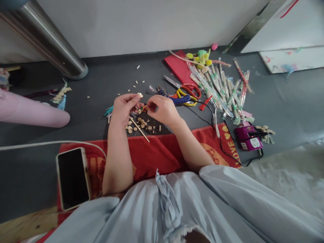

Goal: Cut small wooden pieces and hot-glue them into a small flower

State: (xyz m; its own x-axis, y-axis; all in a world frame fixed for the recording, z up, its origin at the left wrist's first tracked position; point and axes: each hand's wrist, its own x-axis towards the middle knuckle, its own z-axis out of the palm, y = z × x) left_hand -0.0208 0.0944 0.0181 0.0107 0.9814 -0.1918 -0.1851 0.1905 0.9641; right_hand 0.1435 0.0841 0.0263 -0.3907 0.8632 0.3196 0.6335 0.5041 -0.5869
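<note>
My left hand (123,108) pinches a small cream-coloured piece (140,95) between thumb and finger. My right hand (164,110) is close beside it, fingertips pressed together; what they hold is hidden. Small orange-red bits (144,108) show between the hands. A thin wooden stick (139,129) slants from under my left hand toward the red cloth; I cannot tell whether that hand touches it. Below the hands are crumbled tan pieces (143,124). Right of my right hand lie a blue tool (182,99) resembling a glue gun, red-handled scissors (192,89) and a yellow handle (194,102).
Wrapped sticks (222,86) are heaped at the right, near a red sheet (174,64) and yellow-green bits (202,55). A black cord runs to a purple socket box (249,139). A phone (73,179) rests on the red cloth (157,153). Left are a pink cylinder (35,108) and metal post (50,37).
</note>
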